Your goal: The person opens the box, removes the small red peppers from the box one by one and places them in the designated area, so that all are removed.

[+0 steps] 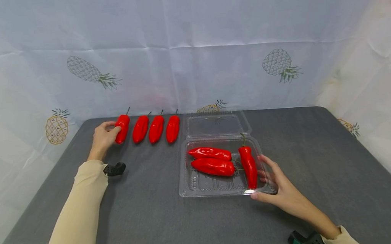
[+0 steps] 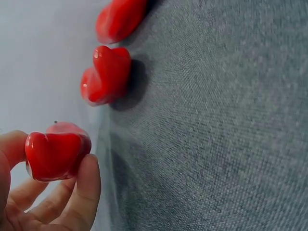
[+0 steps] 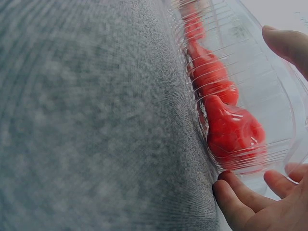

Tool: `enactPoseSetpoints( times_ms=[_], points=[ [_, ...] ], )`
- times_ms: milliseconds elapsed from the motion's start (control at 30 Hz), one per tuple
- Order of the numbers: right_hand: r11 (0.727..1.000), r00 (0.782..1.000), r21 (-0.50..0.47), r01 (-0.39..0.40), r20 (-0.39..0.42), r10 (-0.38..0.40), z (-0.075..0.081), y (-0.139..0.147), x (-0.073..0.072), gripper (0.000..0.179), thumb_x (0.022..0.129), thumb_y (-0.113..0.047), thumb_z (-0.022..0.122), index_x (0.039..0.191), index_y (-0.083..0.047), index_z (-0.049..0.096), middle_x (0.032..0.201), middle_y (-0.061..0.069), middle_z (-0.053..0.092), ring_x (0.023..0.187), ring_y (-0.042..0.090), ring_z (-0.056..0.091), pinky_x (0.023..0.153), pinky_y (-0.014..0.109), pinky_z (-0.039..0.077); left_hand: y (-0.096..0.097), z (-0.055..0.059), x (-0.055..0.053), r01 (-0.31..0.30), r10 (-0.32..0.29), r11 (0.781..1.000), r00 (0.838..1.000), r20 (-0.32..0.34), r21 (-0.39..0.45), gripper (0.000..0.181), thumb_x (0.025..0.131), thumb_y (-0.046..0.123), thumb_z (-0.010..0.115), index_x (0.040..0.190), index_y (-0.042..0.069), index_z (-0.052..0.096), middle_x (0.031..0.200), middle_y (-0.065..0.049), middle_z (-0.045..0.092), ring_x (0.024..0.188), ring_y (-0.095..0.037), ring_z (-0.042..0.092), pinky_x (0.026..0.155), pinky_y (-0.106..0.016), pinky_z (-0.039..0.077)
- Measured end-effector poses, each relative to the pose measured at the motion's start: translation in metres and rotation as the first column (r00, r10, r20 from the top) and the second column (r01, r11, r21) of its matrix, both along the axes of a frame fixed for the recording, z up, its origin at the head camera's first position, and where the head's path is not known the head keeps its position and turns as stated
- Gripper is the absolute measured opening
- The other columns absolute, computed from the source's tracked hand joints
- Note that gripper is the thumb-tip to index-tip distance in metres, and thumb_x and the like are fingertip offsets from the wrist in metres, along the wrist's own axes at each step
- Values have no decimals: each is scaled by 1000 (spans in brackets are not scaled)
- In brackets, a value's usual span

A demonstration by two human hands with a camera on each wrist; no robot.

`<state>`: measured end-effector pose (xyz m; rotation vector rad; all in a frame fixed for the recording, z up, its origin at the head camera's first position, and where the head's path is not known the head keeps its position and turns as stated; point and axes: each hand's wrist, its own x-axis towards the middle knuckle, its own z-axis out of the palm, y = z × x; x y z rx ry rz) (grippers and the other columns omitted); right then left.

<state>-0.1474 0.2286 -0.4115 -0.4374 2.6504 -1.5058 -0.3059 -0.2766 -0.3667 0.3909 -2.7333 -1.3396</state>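
Observation:
My left hand (image 1: 104, 138) pinches a red pepper (image 1: 123, 128) between thumb and fingers, at the left end of a row of red peppers on the table. In the left wrist view that held pepper (image 2: 55, 153) shows its blunt, lobed end. A clear plastic clamshell container (image 1: 207, 190) lies with its lid folded back, holding two peppers (image 1: 213, 166) lying sideways and one pepper (image 1: 248, 167) lengthwise at the right. My right hand (image 1: 280, 188) holds the container's near right corner, thumb at the front edge and fingers along the right wall.
Three more red peppers (image 1: 156, 129) lie side by side between the left hand and the container. The transparent lid (image 1: 213, 125) reaches back toward the patterned cloth (image 1: 191, 68) behind the table. A grey cloth (image 1: 148, 217) covers the table.

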Motion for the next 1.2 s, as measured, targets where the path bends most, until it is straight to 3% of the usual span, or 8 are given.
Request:
enactPoseSetpoints(
  times_ms=[133,400,533,633,733,933,1033,1200],
  points=[
    [1000,1000,-2,-6,-3,6,0,0,0,103,83,-21,80,158,-13,11,161,19,21,132,46,49,95,11,44,-1,-2,-3,9,-9,1000,1000,15,-5,54,103,27,43,149,-1,37,135,-31,52,95,-24,61,66,-21,55],
    [1000,1000,-7,-8,-2,8,0,0,1,103,83,-21,80,158,-13,11,161,19,21,132,46,49,95,11,44,-3,-7,-8,12,-11,999,1000,19,-49,53,102,25,45,146,-4,40,133,-32,53,97,-32,62,63,-20,55],
    [1000,1000,0,-6,-1,6,1,0,1,103,83,-21,80,158,-12,11,161,19,21,132,46,49,95,12,45,-3,-8,-8,-8,10,997,1000,28,-79,52,101,24,45,143,-6,42,133,-33,54,122,-45,49,62,-20,53],
    [1000,1000,26,11,-8,-11,1,-1,0,104,81,-23,81,158,-12,12,160,19,23,131,46,50,94,13,47,-3,-7,-8,-16,19,998,999,43,-65,52,101,24,47,143,-6,42,134,-34,54,129,-48,41,61,-21,54],
    [999,1000,37,16,-10,-16,2,-1,0,104,81,-24,82,158,-12,12,160,19,23,131,46,51,94,13,47,-4,-6,-7,-15,18,999,998,61,-47,54,102,26,48,144,-6,40,133,-33,54,123,-49,47,62,-27,59],
    [1000,1000,1,-10,-2,10,2,0,0,104,83,-21,80,158,-12,10,161,20,20,133,47,47,95,11,44,-7,-6,-7,8,3,993,996,94,-120,61,99,31,54,146,-5,38,135,-33,51,117,-43,51,71,-30,57],
    [1000,1000,-1,-12,-5,12,2,1,0,103,83,-21,80,158,-13,10,161,19,20,133,47,48,95,11,44,-8,-6,-7,42,-29,992,994,106,-119,62,98,26,56,146,-6,36,136,-35,50,101,-37,62,66,-27,59],
    [999,999,-19,-28,-20,28,0,1,0,102,83,-18,80,158,-12,11,161,20,20,132,47,49,95,11,44,-9,-7,-9,56,-45,993,994,103,-104,61,97,23,56,146,-7,35,136,-36,50,74,-16,63,57,-20,54]
  ],
)
